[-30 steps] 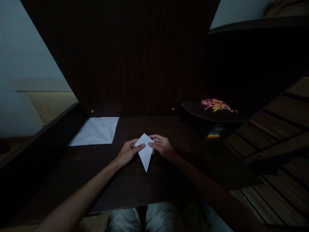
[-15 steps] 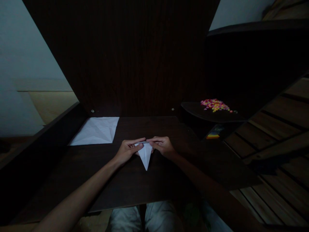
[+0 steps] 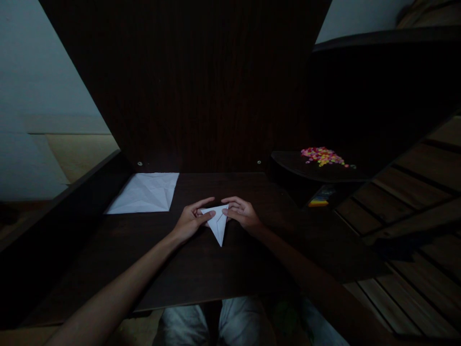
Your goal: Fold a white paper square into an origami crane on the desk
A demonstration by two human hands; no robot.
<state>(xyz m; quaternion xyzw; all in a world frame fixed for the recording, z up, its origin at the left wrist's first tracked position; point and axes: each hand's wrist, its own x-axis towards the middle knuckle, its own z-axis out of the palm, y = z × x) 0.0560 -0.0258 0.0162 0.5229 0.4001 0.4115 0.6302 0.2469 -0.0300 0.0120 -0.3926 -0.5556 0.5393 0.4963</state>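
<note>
A piece of white paper folded into a narrow triangle (image 3: 219, 228) is held above the dark desk, its sharp tip pointing toward me. My left hand (image 3: 193, 217) grips its upper left corner, thumb on top and fingers beneath, with the index finger stretched past the top edge. On the upper right corner, my right hand (image 3: 242, 212) pinches the paper the same way, its index finger also raised off the edge. A fold line runs across the upper face. The fingertips under the paper are partly hidden.
A creased white paper sheet (image 3: 146, 193) lies at the desk's back left. Small colourful pieces (image 3: 324, 156) are heaped on a rounded shelf (image 3: 288, 161) at the right, with a yellow-edged object (image 3: 319, 203) below it. A dark side panel (image 3: 72, 192) bounds the left.
Both index fingers have lifted from the top edge of the folded paper. Its top now lies flat with a fold line showing, and the tip has shifted slightly up and right.
</note>
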